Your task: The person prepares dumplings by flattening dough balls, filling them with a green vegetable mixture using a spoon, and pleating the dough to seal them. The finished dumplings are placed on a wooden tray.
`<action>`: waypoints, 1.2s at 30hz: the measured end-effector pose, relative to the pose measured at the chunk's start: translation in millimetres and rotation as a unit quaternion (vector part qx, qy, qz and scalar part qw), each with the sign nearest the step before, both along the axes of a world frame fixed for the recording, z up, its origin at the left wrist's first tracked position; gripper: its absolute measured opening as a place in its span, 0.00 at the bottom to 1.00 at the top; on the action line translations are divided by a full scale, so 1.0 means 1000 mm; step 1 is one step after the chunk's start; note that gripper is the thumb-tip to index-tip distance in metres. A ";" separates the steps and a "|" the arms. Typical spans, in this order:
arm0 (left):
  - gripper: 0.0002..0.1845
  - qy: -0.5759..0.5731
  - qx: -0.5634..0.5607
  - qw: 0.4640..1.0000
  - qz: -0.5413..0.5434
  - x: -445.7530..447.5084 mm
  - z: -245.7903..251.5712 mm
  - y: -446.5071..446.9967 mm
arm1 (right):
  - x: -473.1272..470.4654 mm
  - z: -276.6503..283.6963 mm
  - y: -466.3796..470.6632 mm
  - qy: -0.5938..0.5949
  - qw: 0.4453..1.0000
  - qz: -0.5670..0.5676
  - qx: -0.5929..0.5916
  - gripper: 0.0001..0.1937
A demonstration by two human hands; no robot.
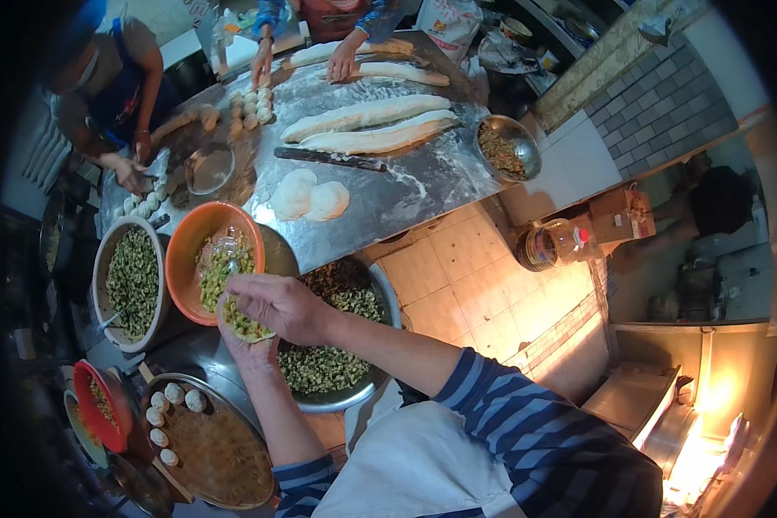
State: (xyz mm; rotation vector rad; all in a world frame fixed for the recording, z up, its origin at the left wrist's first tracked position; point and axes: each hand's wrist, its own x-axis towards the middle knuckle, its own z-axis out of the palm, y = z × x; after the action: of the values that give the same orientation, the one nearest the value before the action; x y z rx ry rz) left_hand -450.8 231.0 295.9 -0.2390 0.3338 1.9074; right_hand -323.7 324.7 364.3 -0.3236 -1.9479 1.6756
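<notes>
My left hand [251, 355] cups a round dough wrapper [263, 337] heaped with a yellow-green chopped filling [239, 320]. Just above it, my right hand [283, 305] has its fingers pinched around what looks like a metal spoon [233, 266], mostly hidden by the fingers. Beyond both hands stands an orange plastic basin [180, 272], tilted towards me, with more of the same filling inside. Under my right forearm, a large metal basin [388, 294] holds chopped green filling and a darker brown portion.
A round tray [213, 447] carries several filled buns at its left edge. Dough rolls [369, 120], flattened dough rounds [311, 194] and a dark rod [330, 158] lie on the floured metal table [421, 207]. A pale tub [97, 285] holds green filling. Two people work across the table.
</notes>
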 end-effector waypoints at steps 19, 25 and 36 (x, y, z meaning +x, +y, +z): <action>0.09 -0.071 -0.083 0.994 -0.003 0.110 0.034 0.049 | 0.091 -0.004 0.052 -0.026 0.982 0.021 -0.187 0.31; 0.08 -0.092 -0.009 0.996 0.001 0.094 0.012 0.011 | 0.062 -0.010 0.010 -0.015 0.981 0.034 -0.189 0.30; 0.15 -0.120 -0.007 0.986 0.114 0.030 -0.008 -0.051 | 0.036 -0.037 -0.054 -0.208 0.938 -0.121 -0.250 0.20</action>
State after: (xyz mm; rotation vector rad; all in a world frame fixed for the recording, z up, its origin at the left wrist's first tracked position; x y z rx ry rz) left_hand -421.1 180.3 287.9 -0.5306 0.1610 2.0735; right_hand -287.8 270.9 327.3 -1.1441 -1.6241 2.0302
